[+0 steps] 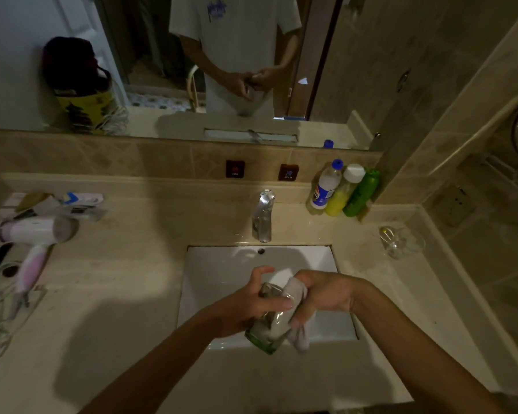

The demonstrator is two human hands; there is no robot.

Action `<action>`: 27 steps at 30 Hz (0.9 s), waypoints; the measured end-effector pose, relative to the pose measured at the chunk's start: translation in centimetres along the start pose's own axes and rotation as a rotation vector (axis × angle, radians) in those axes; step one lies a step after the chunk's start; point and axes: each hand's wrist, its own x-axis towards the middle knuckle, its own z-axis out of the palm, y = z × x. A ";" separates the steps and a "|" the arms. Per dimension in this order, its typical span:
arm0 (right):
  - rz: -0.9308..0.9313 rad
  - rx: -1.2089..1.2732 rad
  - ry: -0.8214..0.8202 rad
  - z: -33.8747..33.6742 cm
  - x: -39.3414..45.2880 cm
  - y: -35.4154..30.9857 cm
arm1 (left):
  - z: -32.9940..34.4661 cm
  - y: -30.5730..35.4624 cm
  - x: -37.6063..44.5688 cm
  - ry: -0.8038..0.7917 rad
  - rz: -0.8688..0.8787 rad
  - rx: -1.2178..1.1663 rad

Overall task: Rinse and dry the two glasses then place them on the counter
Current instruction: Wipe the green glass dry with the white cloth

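Over the near half of the white sink (222, 273), both hands are working on one glass (268, 324), which is tilting with its greenish base toward the viewer. Left hand (245, 306) is wrapping its grip around the glass body, fingers curling across the side, thumb up. Right hand (323, 291) is pinching a pale cloth (296, 294) in its grip, pressing it into the mouth of the glass; a tail of cloth is hanging below. Second glass (401, 242) is lying on its side on the table (117, 294), right of the sink, well apart from the hands. Faucet (263, 216) is standing behind the basin. Hair dryer (33, 237) is lying at far left. Three bottles (344, 189) are leaning at the back right corner, beneath the mirror (162, 55).
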 end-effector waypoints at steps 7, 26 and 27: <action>-0.189 0.196 0.370 -1.4 -3.2 -1.4 | 0.3 0.6 -0.6 0.146 0.130 -0.160; -0.417 -0.594 0.920 7.5 -0.6 -2.8 | 3.0 4.2 0.8 0.339 0.346 -0.459; -0.435 -0.496 0.972 7.3 -0.1 -2.8 | 3.3 4.1 0.6 0.320 0.322 -0.478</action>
